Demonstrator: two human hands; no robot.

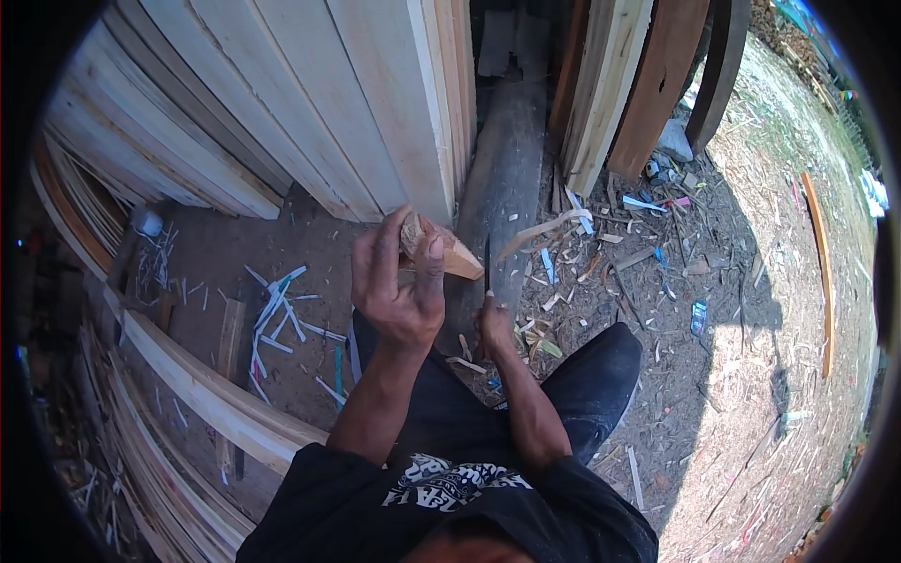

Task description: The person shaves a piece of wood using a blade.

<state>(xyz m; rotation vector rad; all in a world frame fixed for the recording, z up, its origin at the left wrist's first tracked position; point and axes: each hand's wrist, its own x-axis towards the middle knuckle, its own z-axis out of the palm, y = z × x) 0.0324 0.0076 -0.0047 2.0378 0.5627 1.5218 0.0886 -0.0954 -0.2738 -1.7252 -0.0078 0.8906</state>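
My left hand (402,296) is closed round a rough, wedge-shaped piece of wood (454,251), with its pale tapered end pointing right. Lower and to the right, my right hand (495,328) is wrapped round the handle of a knife, mostly hidden by the fingers. The thin dark blade of the knife (487,255) points away from me and shows almost edge-on, close to the wood's tip; whether they touch I cannot tell. Beneath both hands a thick grey log (505,183) runs away from me between my legs.
Tall planks (310,103) lean in front of me on the left, and brown boards (660,89) stand on the right. Long curved strips of timber (202,380) lie at my left. Wood shavings (540,342) litter the ground. A narrow brown plank (819,272) lies farther right.
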